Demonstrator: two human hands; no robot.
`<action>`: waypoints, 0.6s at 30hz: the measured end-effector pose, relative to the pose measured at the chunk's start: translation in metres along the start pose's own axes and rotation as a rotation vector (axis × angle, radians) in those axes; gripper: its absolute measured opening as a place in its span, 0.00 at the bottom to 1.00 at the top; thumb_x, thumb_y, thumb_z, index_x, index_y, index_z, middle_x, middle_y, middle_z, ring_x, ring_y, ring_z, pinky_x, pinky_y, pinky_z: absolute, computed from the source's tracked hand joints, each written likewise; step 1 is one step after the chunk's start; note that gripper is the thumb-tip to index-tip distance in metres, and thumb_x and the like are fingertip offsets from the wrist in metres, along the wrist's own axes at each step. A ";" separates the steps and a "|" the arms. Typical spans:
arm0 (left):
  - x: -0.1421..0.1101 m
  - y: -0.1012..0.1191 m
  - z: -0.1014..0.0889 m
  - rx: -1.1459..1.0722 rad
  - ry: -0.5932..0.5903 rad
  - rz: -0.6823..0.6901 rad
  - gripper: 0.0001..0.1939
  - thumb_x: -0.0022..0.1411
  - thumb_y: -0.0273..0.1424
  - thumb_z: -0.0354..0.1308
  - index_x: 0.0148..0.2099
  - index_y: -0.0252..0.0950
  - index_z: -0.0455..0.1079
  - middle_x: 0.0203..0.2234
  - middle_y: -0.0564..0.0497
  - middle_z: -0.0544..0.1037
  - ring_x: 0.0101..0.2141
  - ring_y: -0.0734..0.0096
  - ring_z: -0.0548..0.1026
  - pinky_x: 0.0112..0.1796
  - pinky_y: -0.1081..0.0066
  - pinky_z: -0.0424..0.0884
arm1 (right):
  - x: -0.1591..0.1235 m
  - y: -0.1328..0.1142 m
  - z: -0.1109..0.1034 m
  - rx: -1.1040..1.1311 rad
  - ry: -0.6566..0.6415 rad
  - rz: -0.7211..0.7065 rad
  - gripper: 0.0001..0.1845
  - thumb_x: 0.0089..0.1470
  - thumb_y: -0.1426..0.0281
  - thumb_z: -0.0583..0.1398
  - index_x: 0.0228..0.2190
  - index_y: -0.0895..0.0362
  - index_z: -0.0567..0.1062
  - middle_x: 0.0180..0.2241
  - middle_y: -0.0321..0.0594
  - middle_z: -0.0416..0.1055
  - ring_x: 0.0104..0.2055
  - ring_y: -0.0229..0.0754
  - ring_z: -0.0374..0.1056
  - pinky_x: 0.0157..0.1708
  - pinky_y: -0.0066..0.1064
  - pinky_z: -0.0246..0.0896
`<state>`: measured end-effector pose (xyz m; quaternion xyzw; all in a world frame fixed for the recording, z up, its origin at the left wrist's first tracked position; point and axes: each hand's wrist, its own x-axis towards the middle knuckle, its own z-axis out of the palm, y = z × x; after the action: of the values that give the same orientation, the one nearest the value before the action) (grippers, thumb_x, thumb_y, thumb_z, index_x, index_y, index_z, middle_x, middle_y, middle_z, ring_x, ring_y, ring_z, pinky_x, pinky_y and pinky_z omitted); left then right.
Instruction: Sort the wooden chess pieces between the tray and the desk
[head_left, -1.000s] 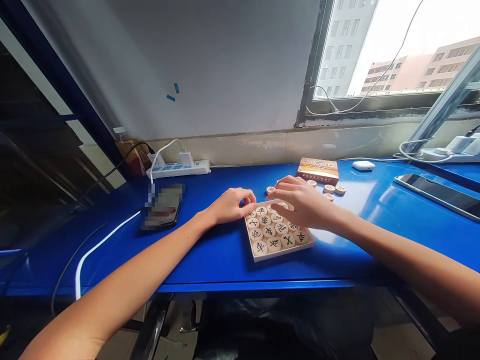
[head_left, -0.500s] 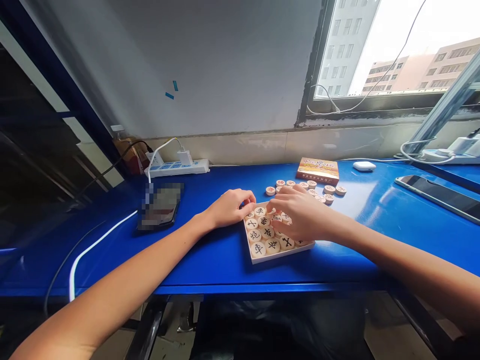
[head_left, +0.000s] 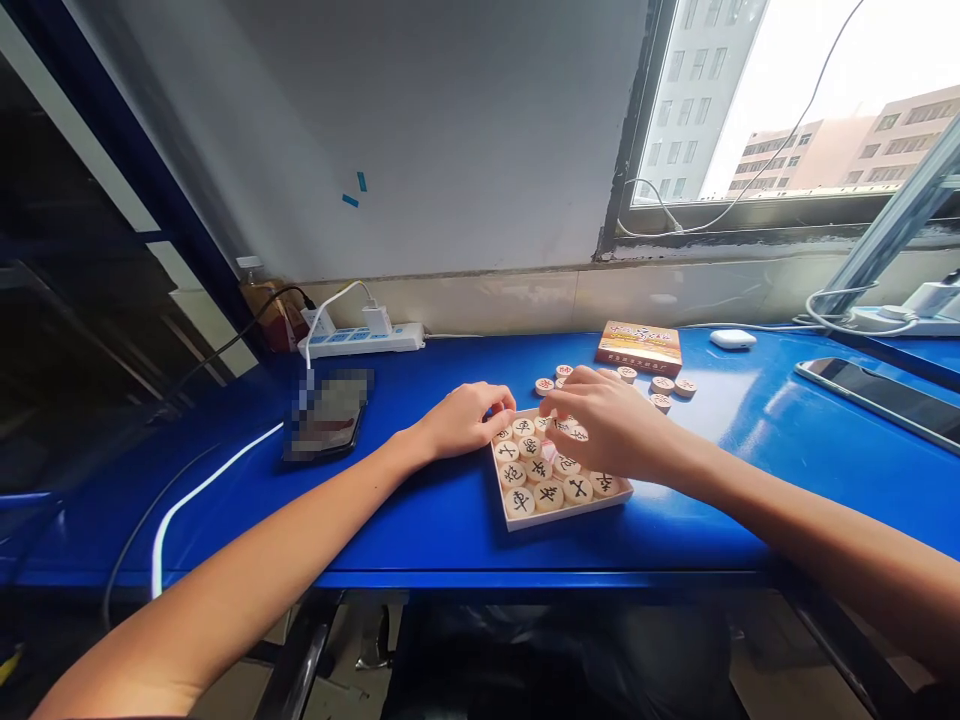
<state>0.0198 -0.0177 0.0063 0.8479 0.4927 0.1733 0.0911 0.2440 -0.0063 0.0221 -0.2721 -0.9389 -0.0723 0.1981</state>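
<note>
A shallow, light-coloured box point(head_left: 567, 517) holds rows of round wooden xiangqi pieces point(head_left: 519, 501) with dark characters. My left hand point(head_left: 469, 415) rests at the box's far left corner, its curled fingers on the rim. Above the far middle of the box is my right hand point(head_left: 600, 425), thumb and fingers bent around a xiangqi piece that is mostly hidden. Beside the thumb, a gap between the pieces shows the pinkish box bottom. Beyond the box lie several loose pieces, some with red characters point(head_left: 544, 386); my right hand covers part of them.
A printed carton point(head_left: 639, 347) stands behind the loose pieces on the blue table point(head_left: 420, 530). To the right are a white earbud case point(head_left: 733, 339) and a phone point(head_left: 892, 400). At left lie another phone point(head_left: 328, 415), a power strip point(head_left: 364, 338) and a white cable point(head_left: 202, 490).
My right hand has shifted slightly over the box, and a gap with the box bottom now shows by its thumb. My left hand stays at the corner. The view has moved a little.
</note>
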 end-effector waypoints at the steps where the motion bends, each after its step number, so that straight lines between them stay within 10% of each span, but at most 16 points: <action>1: 0.000 0.000 0.000 -0.001 -0.001 0.001 0.09 0.64 0.34 0.50 0.38 0.37 0.69 0.34 0.51 0.75 0.35 0.68 0.71 0.36 0.70 0.64 | 0.000 0.003 -0.005 0.004 0.036 0.019 0.09 0.54 0.67 0.57 0.34 0.54 0.76 0.31 0.43 0.75 0.39 0.48 0.65 0.35 0.36 0.58; 6: 0.001 -0.001 0.000 0.007 -0.006 -0.004 0.10 0.64 0.35 0.49 0.38 0.37 0.69 0.34 0.51 0.75 0.35 0.67 0.71 0.36 0.70 0.64 | 0.001 0.047 -0.034 -0.024 0.148 0.225 0.10 0.54 0.66 0.56 0.36 0.54 0.75 0.31 0.40 0.76 0.43 0.48 0.65 0.33 0.33 0.57; 18: 0.002 -0.001 0.000 -0.002 -0.003 -0.013 0.11 0.64 0.36 0.49 0.39 0.37 0.69 0.34 0.51 0.75 0.34 0.67 0.71 0.35 0.70 0.63 | -0.051 0.174 -0.052 0.099 -0.252 0.721 0.16 0.48 0.65 0.60 0.40 0.57 0.73 0.34 0.44 0.72 0.32 0.41 0.67 0.31 0.31 0.59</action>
<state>0.0198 -0.0156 0.0065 0.8449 0.4979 0.1717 0.0940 0.3945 0.1029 0.0530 -0.5816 -0.8023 0.0815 0.1069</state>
